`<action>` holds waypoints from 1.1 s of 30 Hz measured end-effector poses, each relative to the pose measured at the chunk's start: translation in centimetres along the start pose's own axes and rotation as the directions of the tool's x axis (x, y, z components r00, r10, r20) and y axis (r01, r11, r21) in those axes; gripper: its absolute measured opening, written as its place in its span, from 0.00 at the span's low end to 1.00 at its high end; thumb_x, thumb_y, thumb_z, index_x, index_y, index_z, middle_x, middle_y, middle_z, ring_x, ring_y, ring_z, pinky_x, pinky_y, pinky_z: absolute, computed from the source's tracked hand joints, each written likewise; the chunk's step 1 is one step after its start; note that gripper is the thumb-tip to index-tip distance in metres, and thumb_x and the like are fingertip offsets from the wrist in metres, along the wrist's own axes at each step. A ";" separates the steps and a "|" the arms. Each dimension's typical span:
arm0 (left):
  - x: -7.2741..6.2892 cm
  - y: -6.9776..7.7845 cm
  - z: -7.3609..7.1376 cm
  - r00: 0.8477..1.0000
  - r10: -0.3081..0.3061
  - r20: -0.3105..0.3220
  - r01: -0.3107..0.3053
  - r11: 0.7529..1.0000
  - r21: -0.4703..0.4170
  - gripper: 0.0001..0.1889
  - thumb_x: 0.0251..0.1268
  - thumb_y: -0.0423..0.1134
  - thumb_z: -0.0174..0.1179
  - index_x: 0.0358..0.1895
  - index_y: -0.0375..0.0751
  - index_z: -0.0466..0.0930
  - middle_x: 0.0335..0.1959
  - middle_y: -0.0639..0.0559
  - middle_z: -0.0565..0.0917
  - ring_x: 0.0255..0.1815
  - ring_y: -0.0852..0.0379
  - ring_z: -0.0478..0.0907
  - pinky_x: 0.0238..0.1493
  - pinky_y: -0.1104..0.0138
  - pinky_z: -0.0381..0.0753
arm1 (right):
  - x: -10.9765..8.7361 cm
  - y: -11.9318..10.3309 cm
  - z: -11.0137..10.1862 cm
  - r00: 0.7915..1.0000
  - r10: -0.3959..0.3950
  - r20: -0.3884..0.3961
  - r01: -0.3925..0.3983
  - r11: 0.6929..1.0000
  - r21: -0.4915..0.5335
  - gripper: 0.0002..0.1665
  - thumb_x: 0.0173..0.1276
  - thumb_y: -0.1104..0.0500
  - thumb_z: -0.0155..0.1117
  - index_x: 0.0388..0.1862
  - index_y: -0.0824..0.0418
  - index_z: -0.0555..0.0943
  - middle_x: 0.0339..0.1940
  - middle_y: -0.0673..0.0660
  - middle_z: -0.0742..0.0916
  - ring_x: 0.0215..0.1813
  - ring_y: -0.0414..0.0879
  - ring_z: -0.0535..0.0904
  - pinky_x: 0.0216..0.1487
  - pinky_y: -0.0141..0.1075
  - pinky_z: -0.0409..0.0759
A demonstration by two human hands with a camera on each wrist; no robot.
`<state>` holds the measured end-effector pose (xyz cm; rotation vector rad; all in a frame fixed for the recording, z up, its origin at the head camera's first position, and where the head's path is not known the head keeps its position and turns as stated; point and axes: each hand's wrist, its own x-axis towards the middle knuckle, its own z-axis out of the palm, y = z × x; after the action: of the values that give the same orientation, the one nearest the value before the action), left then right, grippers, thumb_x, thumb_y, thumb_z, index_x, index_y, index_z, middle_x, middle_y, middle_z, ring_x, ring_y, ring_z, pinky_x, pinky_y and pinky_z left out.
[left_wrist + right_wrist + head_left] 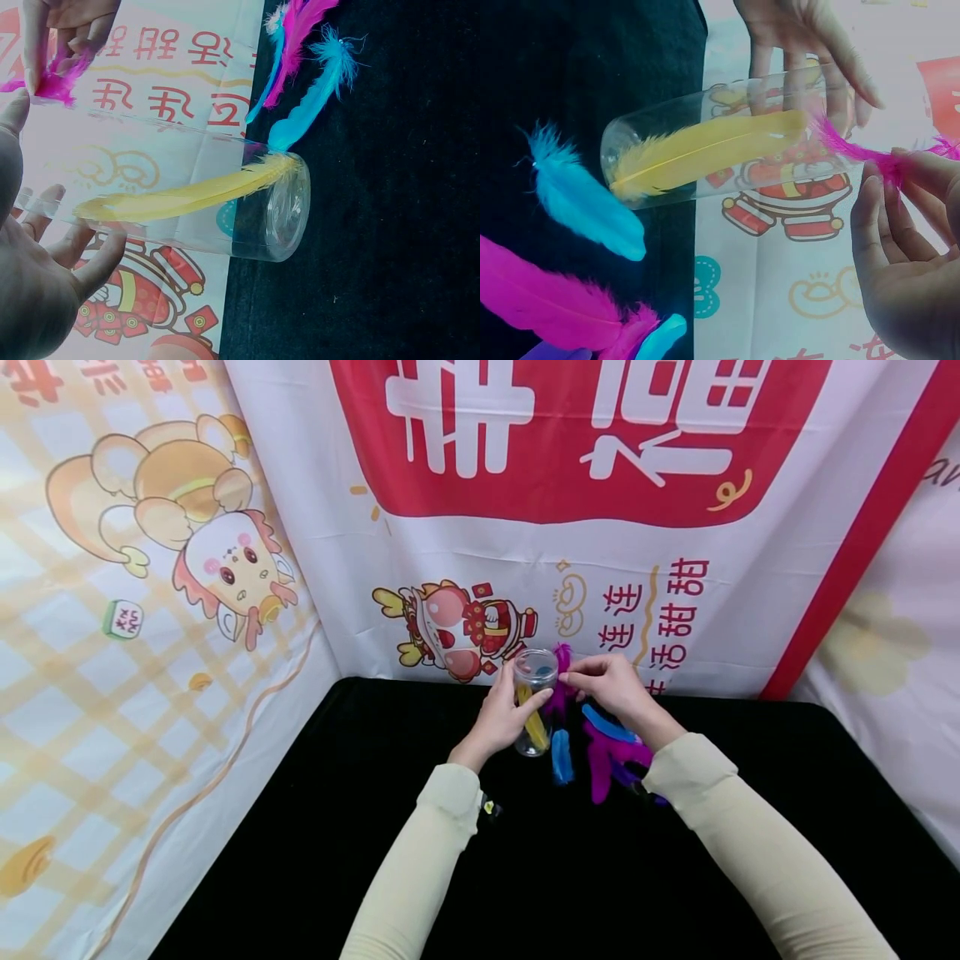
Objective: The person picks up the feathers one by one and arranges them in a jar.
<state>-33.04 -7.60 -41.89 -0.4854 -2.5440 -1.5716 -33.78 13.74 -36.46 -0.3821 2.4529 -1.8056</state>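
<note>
My left hand (502, 714) grips a clear, open-topped jar (536, 678), thumb on the near side and fingers behind it. Inside the jar a yellow feather (187, 193) leans along the wall, reaching the bottom. Beside the mouth, my right hand (617, 689) pinches a magenta feather (887, 160) between thumb and fingertips. One end of that feather overlaps the jar's rim in the right wrist view. A blue feather (585, 201) lies on the black cloth close to the jar's base.
Right of the jar, under my right forearm, lies a loose pile with magenta feathers (600, 770), a blue feather (609, 724) and purple ones. The black-covered table (570, 877) meets a printed white curtain (450, 552) behind. Another printed curtain (150, 693) hangs at the left.
</note>
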 end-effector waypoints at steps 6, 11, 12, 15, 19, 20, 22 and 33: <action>-0.1 -0.1 0.0 1.000 -0.006 0.001 0.006 1.000 -0.003 0.42 0.71 0.62 0.60 0.80 0.53 0.51 0.75 0.48 0.64 0.74 0.53 0.66 0.72 0.55 0.69 | 0.1 -0.2 -0.2 0.999 -0.036 0.014 0.035 0.998 0.045 0.17 0.71 0.58 0.71 0.47 0.73 0.86 0.34 0.54 0.90 0.34 0.46 0.84 0.38 0.37 0.85; -0.2 -0.1 0.1 1.000 -0.020 0.000 0.020 1.000 0.000 0.43 0.71 0.63 0.60 0.81 0.53 0.51 0.75 0.49 0.63 0.75 0.53 0.65 0.72 0.56 0.69 | 0.3 -0.4 -0.2 0.998 -0.056 0.012 0.055 0.997 0.056 0.16 0.71 0.58 0.71 0.48 0.72 0.87 0.35 0.54 0.90 0.34 0.46 0.85 0.40 0.38 0.86; -0.2 -0.1 0.1 1.000 -0.023 -0.001 0.023 1.000 0.002 0.43 0.71 0.63 0.60 0.81 0.52 0.51 0.75 0.48 0.63 0.75 0.53 0.65 0.72 0.56 0.69 | 0.2 -0.6 -0.2 0.998 -0.055 0.007 0.055 0.997 0.046 0.16 0.71 0.58 0.71 0.48 0.71 0.87 0.36 0.54 0.90 0.35 0.46 0.85 0.40 0.38 0.86; -0.2 -0.2 0.1 1.000 -0.030 0.000 0.030 1.000 0.002 0.43 0.71 0.64 0.60 0.81 0.53 0.51 0.75 0.49 0.63 0.75 0.53 0.65 0.72 0.56 0.69 | 0.2 -1.1 -0.4 0.998 -0.055 -0.010 0.055 0.998 -0.003 0.17 0.71 0.55 0.71 0.48 0.68 0.88 0.39 0.54 0.90 0.39 0.45 0.84 0.42 0.37 0.85; -0.2 -0.1 0.0 0.999 -0.033 0.003 0.033 0.999 -0.008 0.44 0.70 0.64 0.59 0.81 0.54 0.50 0.74 0.49 0.63 0.74 0.53 0.66 0.72 0.56 0.69 | 0.2 -1.8 -0.4 0.998 -0.052 -0.025 0.051 0.998 -0.047 0.17 0.71 0.53 0.71 0.48 0.66 0.89 0.42 0.54 0.90 0.44 0.45 0.83 0.46 0.37 0.83; -0.2 -0.1 0.0 1.000 -0.030 0.003 0.030 0.999 -0.010 0.44 0.70 0.64 0.59 0.81 0.53 0.50 0.74 0.49 0.64 0.74 0.52 0.66 0.72 0.55 0.69 | 0.2 -2.0 -0.5 0.998 -0.052 -0.025 0.051 0.998 -0.045 0.17 0.71 0.53 0.71 0.48 0.66 0.89 0.42 0.54 0.90 0.45 0.45 0.83 0.48 0.39 0.83; -0.2 0.0 0.0 1.000 -0.026 0.002 0.026 1.000 -0.009 0.44 0.71 0.64 0.59 0.81 0.53 0.50 0.74 0.48 0.64 0.74 0.51 0.66 0.72 0.54 0.69 | 0.3 -2.2 -0.5 0.998 -0.053 -0.026 0.051 0.998 -0.041 0.17 0.71 0.53 0.71 0.49 0.66 0.89 0.42 0.54 0.90 0.45 0.46 0.83 0.51 0.42 0.83; -0.1 0.1 -0.1 1.000 -0.023 -0.001 0.023 1.000 0.014 0.44 0.70 0.65 0.59 0.81 0.53 0.50 0.74 0.48 0.63 0.74 0.50 0.67 0.72 0.53 0.69 | 0.4 -3.2 -1.0 0.995 -0.097 -0.037 0.096 0.995 -0.027 0.18 0.71 0.52 0.72 0.48 0.66 0.88 0.35 0.48 0.90 0.35 0.44 0.83 0.27 0.32 0.76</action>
<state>-32.90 -7.70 -41.83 -0.4556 -2.5680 -1.5596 -33.89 13.69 -33.13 -0.4802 2.5262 -1.8366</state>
